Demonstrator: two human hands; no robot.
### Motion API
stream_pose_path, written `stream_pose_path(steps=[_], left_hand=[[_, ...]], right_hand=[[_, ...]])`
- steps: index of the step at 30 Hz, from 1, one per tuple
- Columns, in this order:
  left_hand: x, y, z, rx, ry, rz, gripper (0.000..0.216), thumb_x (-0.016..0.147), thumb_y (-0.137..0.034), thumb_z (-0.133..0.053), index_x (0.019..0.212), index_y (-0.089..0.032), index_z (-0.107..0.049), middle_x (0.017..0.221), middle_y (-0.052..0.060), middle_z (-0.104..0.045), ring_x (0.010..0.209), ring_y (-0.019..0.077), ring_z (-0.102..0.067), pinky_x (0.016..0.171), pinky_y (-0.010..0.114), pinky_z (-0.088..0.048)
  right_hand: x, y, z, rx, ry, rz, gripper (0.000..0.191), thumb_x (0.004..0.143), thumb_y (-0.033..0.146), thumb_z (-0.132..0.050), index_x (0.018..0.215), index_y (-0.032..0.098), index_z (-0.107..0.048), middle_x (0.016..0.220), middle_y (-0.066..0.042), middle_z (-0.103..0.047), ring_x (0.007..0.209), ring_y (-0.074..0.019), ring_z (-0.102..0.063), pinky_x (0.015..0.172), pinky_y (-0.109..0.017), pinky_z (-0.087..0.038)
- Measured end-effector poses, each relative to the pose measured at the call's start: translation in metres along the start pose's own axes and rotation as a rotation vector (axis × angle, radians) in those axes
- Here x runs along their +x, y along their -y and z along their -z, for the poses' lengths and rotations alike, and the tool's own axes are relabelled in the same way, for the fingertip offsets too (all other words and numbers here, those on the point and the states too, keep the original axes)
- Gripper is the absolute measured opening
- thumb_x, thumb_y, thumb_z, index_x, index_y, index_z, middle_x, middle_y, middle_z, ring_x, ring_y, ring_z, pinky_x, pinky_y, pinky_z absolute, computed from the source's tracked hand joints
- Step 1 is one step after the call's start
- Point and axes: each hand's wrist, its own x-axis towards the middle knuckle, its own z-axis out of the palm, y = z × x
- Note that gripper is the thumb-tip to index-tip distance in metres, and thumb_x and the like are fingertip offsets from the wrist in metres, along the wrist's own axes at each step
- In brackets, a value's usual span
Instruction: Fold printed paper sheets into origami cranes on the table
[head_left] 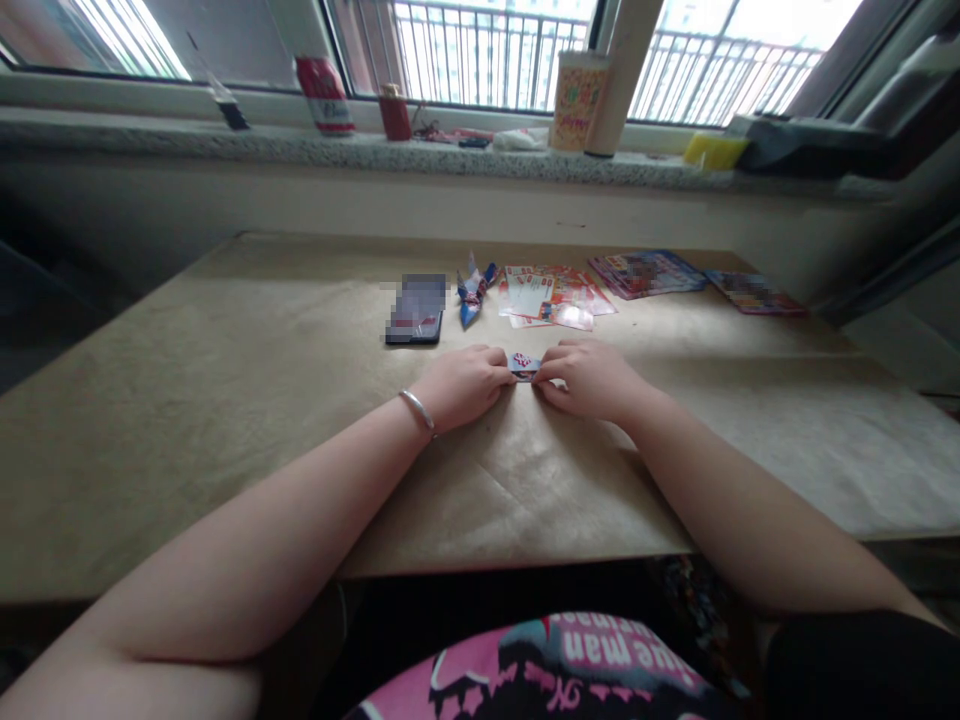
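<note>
My left hand [463, 385] and my right hand [589, 378] meet near the middle of the paper-covered table [225, 400]. Both pinch a small folded piece of printed paper [523, 364] between their fingertips, just above the tabletop. A silver bracelet [418, 409] sits on my left wrist. Behind the hands stands a folded paper crane [475, 288] in blue, red and white. A dark phone [416, 309] lies to the crane's left.
Printed paper sheets [553, 296] lie right of the crane, with more colourful sheets [646, 273] and another [754, 292] farther right. The windowsill [420, 150] holds a red pack [324, 94], a red cup [394, 112], a patterned cup [577, 100] and a yellow sponge [714, 150].
</note>
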Motion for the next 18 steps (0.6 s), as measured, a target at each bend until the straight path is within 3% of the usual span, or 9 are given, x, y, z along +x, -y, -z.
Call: stream_pose_path(steps=[10,18], left_hand=[[-0.003,0.001,0.004,-0.041,0.011,0.029,0.029,0.088,-0.015,-0.049,0.1,-0.021,-0.075,0.095,0.007,-0.068,0.088,0.0183,-0.063,0.083,0.031,-0.051],[-0.001,-0.001,0.006,-0.048,0.057,0.097,0.028,0.086,-0.016,-0.05,0.095,-0.019,-0.077,0.096,0.008,-0.069,0.088,0.0188,-0.063,0.085,0.032,-0.051]], right_hand=[[0.005,-0.024,-0.012,0.32,0.067,-0.137,0.021,0.085,0.027,-0.061,0.094,0.024,-0.079,0.086,-0.005,-0.07,0.079,-0.0174,-0.061,0.071,-0.028,-0.045],[0.004,-0.022,-0.011,0.33,0.075,-0.136,0.024,0.086,0.03,-0.06,0.095,0.021,-0.079,0.086,-0.007,-0.069,0.078,-0.0168,-0.061,0.07,-0.028,-0.045]])
